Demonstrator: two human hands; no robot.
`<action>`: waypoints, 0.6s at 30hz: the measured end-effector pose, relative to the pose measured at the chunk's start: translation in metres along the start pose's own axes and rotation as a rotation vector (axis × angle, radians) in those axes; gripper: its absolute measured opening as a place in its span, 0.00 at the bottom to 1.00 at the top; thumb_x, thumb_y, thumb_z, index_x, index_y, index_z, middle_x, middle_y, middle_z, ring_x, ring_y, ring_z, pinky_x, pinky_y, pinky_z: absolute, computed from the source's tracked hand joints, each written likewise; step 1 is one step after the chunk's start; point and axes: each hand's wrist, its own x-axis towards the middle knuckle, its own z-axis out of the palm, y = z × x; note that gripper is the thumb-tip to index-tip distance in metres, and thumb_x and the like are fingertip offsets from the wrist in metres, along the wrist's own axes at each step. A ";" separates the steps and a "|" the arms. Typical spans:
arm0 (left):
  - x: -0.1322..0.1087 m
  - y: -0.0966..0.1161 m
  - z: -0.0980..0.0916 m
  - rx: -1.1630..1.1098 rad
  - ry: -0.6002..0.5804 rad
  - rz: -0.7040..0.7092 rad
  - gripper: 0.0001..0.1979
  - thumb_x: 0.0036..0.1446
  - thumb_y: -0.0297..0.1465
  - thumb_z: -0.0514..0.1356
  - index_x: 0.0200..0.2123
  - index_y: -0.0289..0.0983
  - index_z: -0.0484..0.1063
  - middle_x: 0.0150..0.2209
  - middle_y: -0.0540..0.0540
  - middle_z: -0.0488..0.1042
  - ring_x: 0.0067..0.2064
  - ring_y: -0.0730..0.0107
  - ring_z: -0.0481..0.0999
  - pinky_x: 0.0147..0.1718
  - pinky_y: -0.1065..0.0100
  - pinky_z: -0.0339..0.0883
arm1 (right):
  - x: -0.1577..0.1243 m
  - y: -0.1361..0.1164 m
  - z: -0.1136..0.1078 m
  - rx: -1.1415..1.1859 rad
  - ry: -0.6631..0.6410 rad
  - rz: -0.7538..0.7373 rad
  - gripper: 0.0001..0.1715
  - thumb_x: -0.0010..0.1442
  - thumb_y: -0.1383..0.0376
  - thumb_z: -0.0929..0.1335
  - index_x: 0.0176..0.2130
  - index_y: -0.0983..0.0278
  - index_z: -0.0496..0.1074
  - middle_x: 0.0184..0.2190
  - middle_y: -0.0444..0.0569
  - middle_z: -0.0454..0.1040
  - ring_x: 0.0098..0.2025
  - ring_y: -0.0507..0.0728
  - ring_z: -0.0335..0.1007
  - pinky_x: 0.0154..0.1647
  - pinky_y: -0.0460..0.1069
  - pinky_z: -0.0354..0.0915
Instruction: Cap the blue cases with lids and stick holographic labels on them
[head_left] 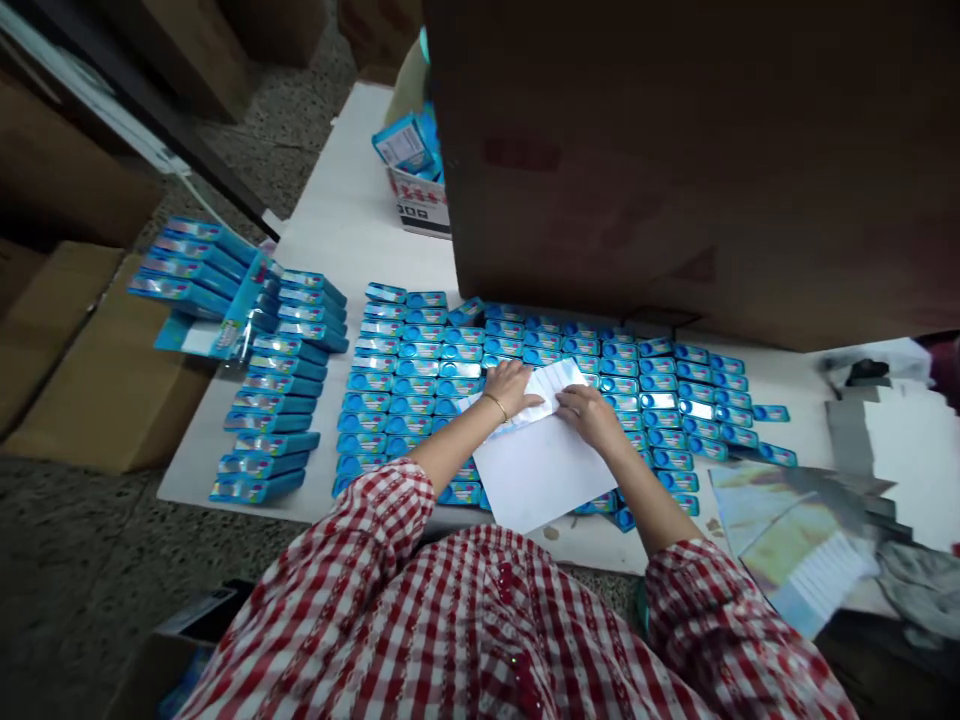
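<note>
A small printed white sheet [556,376] lies over a larger blank white sheet [541,478], both resting on rows of small blue packs [414,385]. My left hand [510,388], a bangle at its wrist, presses on the printed sheet with the fingers stretched out. At that sheet's right edge, my right hand [591,415] has its thumb and fingers closed on the paper. Part of the printed sheet is hidden under my left hand. The packs right beneath the papers are covered.
A large cardboard box [600,180] fills the table's back right. Stacked blue boxes [274,395] stand at the left, near an open carton [424,205] of blue packs. Printed sheets [795,540], white card stacks [915,450] and a grey cloth [922,590] lie at the right.
</note>
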 end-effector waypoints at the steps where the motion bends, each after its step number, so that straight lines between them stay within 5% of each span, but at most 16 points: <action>1: 0.005 0.007 0.009 0.025 0.011 -0.027 0.27 0.47 0.43 0.64 0.50 0.39 0.68 0.50 0.39 0.68 0.53 0.50 0.63 0.48 0.56 0.56 | 0.000 0.006 0.002 0.023 0.032 0.001 0.16 0.61 0.62 0.63 0.45 0.62 0.75 0.43 0.52 0.73 0.45 0.59 0.66 0.46 0.53 0.63; 5: 0.012 0.018 0.033 0.023 0.112 -0.137 0.24 0.48 0.42 0.64 0.48 0.41 0.68 0.48 0.42 0.68 0.52 0.54 0.61 0.47 0.58 0.54 | 0.021 0.032 0.000 -0.043 0.175 0.054 0.21 0.64 0.63 0.58 0.52 0.62 0.71 0.44 0.55 0.70 0.44 0.60 0.63 0.42 0.52 0.60; 10: 0.008 0.015 0.042 -0.035 0.197 -0.148 0.21 0.50 0.41 0.62 0.47 0.42 0.67 0.47 0.44 0.68 0.51 0.56 0.60 0.47 0.59 0.52 | 0.055 0.053 -0.004 -0.277 0.053 -0.056 0.23 0.64 0.66 0.56 0.55 0.59 0.67 0.48 0.55 0.68 0.43 0.61 0.59 0.38 0.53 0.54; 18: 0.009 0.012 0.046 -0.099 0.226 -0.154 0.19 0.48 0.38 0.64 0.45 0.42 0.69 0.46 0.44 0.68 0.51 0.55 0.60 0.47 0.58 0.52 | 0.032 0.064 0.010 -0.325 -0.001 -0.136 0.22 0.64 0.69 0.57 0.54 0.64 0.67 0.54 0.55 0.67 0.45 0.60 0.59 0.41 0.53 0.53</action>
